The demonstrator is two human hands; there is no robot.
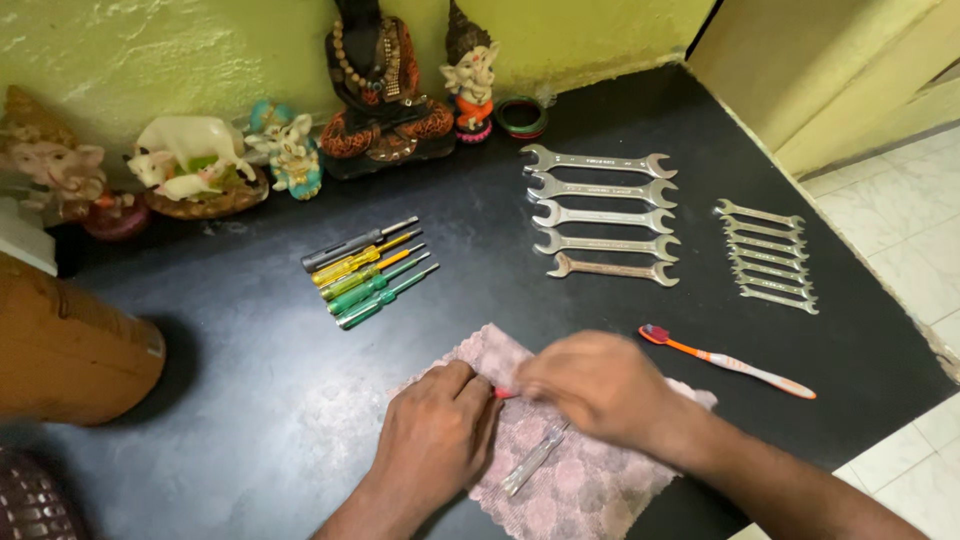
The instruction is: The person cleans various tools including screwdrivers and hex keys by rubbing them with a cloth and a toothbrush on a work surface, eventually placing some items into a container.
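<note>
Both hands meet over a pinkish cloth (560,480) spread on the black tabletop (250,400). The left hand (435,435) and the blurred right hand (600,385) have their fingers closed around a small red-tipped tool (503,392), mostly hidden between them. A clear-handled screwdriver (533,460) lies loose on the cloth just below the hands. It could roll off toward the tabletop's near edge if the cloth gets tugged. An orange toothbrush (730,362) lies near the right wrist, and a sweep of the forearm might knock it. Rows of spanners (600,215) and coloured screwdrivers (370,273) sit well apart, likely safe.
</note>
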